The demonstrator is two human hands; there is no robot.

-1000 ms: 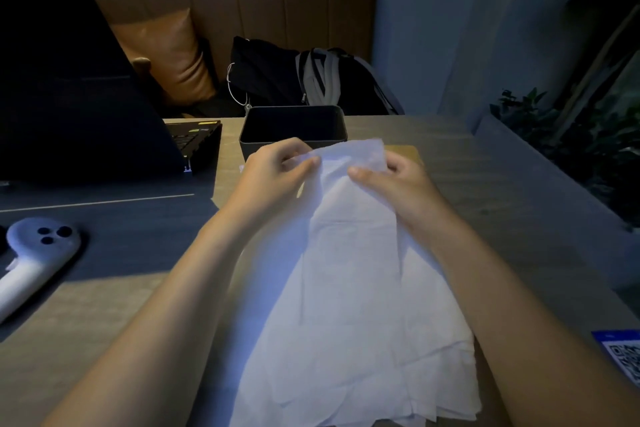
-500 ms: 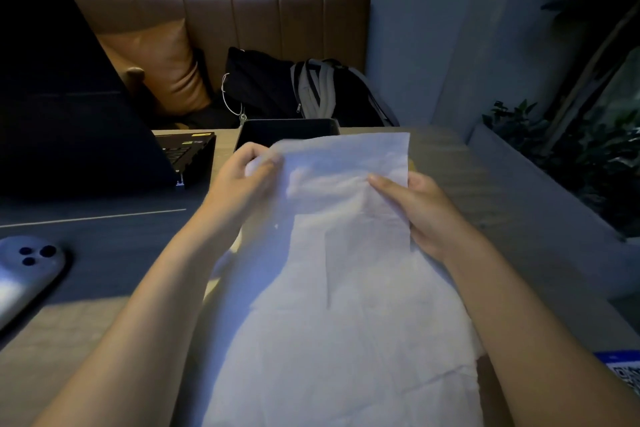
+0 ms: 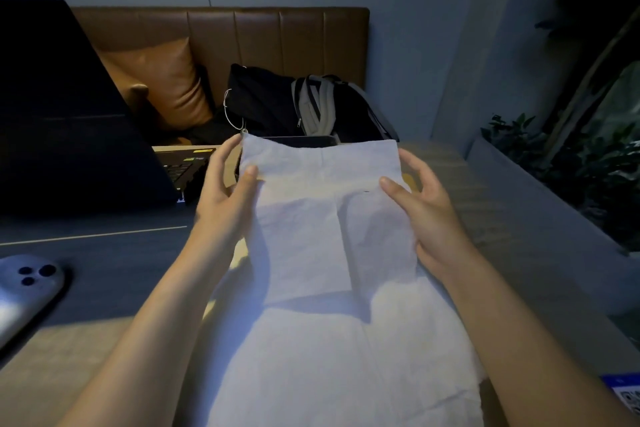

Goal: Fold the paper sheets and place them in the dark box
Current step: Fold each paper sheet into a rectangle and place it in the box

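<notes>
I hold one thin white paper sheet (image 3: 311, 218) up above the table. My left hand (image 3: 225, 198) pinches its upper left edge, thumb on the near face. My right hand (image 3: 422, 211) pinches its upper right edge in the same way. The raised sheet hides most of the dark box (image 3: 301, 140), of which only a strip of the far rim shows behind the sheet's top edge. Under the raised sheet lie more white paper sheets (image 3: 346, 367), spread over the wooden table in front of me.
An open dark laptop (image 3: 69, 135) stands at the left. A grey phone (image 3: 24, 291) lies near the table's left edge. Behind the table is a brown bench with a cushion (image 3: 159, 83) and a black backpack (image 3: 304, 107). A planter (image 3: 571, 163) borders the right side.
Both hands have moved apart along the sheet's top edge, spreading it wider, and raised it so that it now covers most of the dark box.
</notes>
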